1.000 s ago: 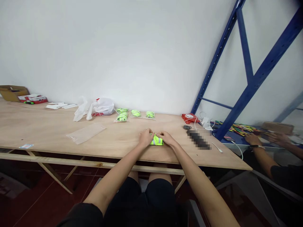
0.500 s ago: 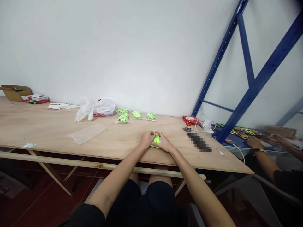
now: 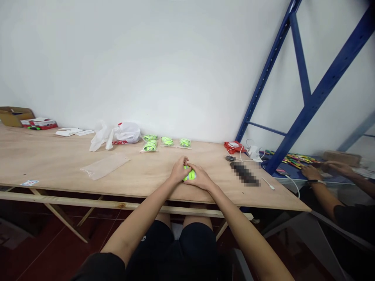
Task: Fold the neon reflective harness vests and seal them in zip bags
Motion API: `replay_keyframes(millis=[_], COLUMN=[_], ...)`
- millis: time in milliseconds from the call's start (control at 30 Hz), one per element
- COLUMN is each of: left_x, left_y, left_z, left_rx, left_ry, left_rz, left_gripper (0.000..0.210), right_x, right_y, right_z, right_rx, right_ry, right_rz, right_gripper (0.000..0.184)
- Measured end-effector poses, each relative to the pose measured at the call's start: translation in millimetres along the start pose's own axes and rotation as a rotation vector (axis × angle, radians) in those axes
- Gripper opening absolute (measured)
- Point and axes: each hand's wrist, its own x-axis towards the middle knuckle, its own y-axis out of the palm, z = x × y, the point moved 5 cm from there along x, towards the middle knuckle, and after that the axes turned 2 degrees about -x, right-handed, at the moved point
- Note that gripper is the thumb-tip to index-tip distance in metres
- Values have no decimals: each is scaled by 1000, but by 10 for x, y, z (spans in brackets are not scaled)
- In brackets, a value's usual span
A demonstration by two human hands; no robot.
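Observation:
Between my two hands is a small folded bundle of neon yellow-green fabric with grey reflective bands (image 3: 190, 175), close to the table's front edge. My left hand (image 3: 178, 171) curls around its left side. Round the right side wraps my right hand (image 3: 202, 179), its thumb and fingers pressing on the fabric. Much of the bundle is hidden behind the fingers. A flat clear plastic bag (image 3: 105, 166) lies on the table to the left. Against the wall sit several clear packets of similar neon striped fabric (image 3: 150, 146).
The wooden table (image 3: 152, 181) carries a white plastic bag (image 3: 127, 132), papers (image 3: 70, 132) and a cardboard box (image 3: 16, 116) leftwards. Rightwards are a red item (image 3: 234, 147), cables, a pixelated dark object (image 3: 244, 173) and a blue rack post (image 3: 293, 128). Another person's hands (image 3: 311, 173) work beyond it.
The bundle looks more compact and rounded between my hands, and my fingers have shifted around it. The view has moved slightly, so the table contents appear a little further left.

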Motion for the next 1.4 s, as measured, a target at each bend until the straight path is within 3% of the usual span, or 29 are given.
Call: replay_keyframes(millis=[367,467,567,767,833,900,1000,1200,1267,1333,1400], left_x=[-60,-36,-45,-282,-374,-443,-506,-570,-560,-535,-515], left_y=[-67,-243,-698,-2036,-2321,-2418,-2254,-1487,-1227,-979,-741], left_z=[1,54,195,669,803,890,888,476,266,39,-125], left_rx=[3,130,319,726,803,828,791,631,581,438,166], left_ry=[26,-8,-83,-452,-571,-626,-557,-231,-131,-51,-94], left_rz=[39,39,27,-74,-64,12,179,449,454,389,310], left_gripper=[31,35,42,52,52,50,47,47,53,53,51], right_x=[-3,-22,-27,69,115,149,172,157,142,117,81], right_y=[-4,-21,-37,-77,-93,-115,-143,-145,-144,-136,-132], right_z=[-62,-59,-52,-18,3,20,32,34,36,33,22], right_rx=[63,76,94,97,91,100,125,142,146,147,167], right_ry=[25,32,40,50,51,62,86,85,81,80,78], right_rz=[-55,-65,-36,73,111,130,126,102,88,75,42], right_gripper=[80,79,81,87,82,78,74,69,67,65,61])
